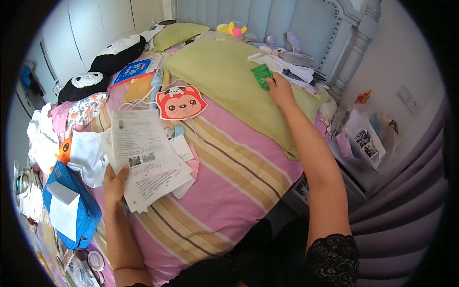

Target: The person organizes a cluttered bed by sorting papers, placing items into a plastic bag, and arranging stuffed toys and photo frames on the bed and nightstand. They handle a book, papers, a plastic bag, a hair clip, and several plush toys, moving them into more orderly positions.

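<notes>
My left hand (pixel 116 187) grips a sheaf of printed papers (pixel 143 143) by its left edge, thumb on top, over the bed's left part. With my right arm stretched far forward, my right hand (pixel 281 91) pinches a small green packet (pixel 261 76) above the green pillow (pixel 224 86). Just beyond the packet lies a pile of white papers and dark items (pixel 291 69). A red cartoon animal-face cutout (pixel 180 103) rests beyond the sheaf. White and pink cards (pixel 184 150) stick out from beside the papers.
Black-and-white plush pillows (pixel 117 52) and a blue book (pixel 136 71) lie at the far left. A blue zip case (pixel 71 205) sits left of my forearm. Plush toys (pixel 232 29) rest by the headboard (pixel 267 16). A filled clear bag (pixel 358 138) stands right of the bed, near a purple curtain (pixel 406 215).
</notes>
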### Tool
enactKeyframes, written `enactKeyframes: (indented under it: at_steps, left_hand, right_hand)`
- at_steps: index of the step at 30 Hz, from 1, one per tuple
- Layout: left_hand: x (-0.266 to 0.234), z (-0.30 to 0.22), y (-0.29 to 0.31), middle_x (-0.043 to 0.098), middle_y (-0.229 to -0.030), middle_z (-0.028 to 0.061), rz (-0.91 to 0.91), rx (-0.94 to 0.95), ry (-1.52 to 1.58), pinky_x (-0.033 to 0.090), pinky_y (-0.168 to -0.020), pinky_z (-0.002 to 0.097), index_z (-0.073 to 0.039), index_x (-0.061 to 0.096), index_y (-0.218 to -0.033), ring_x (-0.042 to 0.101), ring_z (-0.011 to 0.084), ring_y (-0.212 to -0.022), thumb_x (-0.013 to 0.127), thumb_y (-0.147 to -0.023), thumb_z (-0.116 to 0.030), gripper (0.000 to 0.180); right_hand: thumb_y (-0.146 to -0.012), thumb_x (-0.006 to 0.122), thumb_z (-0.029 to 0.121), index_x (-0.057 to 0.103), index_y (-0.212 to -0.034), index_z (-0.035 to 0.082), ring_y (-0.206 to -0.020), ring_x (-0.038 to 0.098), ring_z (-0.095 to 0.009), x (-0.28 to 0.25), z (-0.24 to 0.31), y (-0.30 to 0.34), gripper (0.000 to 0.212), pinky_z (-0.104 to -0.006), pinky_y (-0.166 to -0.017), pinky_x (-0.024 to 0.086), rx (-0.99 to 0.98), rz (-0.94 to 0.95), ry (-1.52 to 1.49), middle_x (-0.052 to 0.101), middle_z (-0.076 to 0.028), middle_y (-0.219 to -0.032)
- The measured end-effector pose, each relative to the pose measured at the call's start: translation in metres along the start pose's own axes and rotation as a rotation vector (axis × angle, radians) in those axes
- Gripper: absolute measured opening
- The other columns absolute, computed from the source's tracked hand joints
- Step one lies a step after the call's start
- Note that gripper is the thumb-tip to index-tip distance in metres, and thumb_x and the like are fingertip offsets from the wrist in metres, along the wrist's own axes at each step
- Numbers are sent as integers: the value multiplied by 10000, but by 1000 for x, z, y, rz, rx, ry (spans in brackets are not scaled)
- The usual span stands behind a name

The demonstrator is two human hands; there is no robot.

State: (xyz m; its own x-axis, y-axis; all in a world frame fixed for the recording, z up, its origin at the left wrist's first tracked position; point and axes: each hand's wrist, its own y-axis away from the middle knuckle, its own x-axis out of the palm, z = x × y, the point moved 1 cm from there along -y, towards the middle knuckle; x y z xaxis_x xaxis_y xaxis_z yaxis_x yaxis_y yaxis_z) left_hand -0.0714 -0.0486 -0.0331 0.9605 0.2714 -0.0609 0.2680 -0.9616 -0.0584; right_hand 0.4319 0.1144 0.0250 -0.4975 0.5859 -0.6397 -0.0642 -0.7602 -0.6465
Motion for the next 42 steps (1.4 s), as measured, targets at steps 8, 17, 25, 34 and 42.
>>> enactKeyframes:
  at_steps: [8,17,25,34,42]
  left_hand:
    - [19,-56,32,602,-887,71,-242,634,-604,446,-562,269,-8,529,-1131,517,117,-628,630,-819,-152,359]
    - [183,-108,52,626,-901,71,650,-515,512,503,-586,266,5,555,-1049,617,155,-750,487,-901,-374,413]
    - [223,-48,-1,645,-775,74,403,-141,213,499,-573,285,-39,618,-919,629,185,-697,635,-818,-291,273]
    - [219,-43,21,619,-689,173,18,476,-980,475,-554,385,-33,487,-1178,606,304,-622,681,-742,-370,584]
    - [299,-24,86,485,-1193,207,389,1118,-758,347,-934,498,-51,349,-1303,445,362,-1133,681,-722,-355,735]
  right_hand:
    - [-862,577,149,529,-1053,18,-789,617,-174,-11,93,67,237,-290,-676,533,711,503,-1427,612,-85,-946]
    - [-703,540,-121,653,-843,62,-1058,525,-205,-2,144,90,256,-277,-874,424,-254,108,-978,556,-126,-1125]
    - [-754,519,-49,653,-946,67,-1013,539,-184,11,110,98,260,-278,-847,434,53,296,-963,571,-137,-1083]
    - [-794,609,110,588,-1086,42,-887,588,-172,0,18,102,301,-297,-764,474,247,448,-515,624,-94,-981]
    - [-727,652,225,532,-1146,102,-1176,393,-322,-67,-41,16,453,-491,-928,349,-56,-158,578,446,-151,-1241]
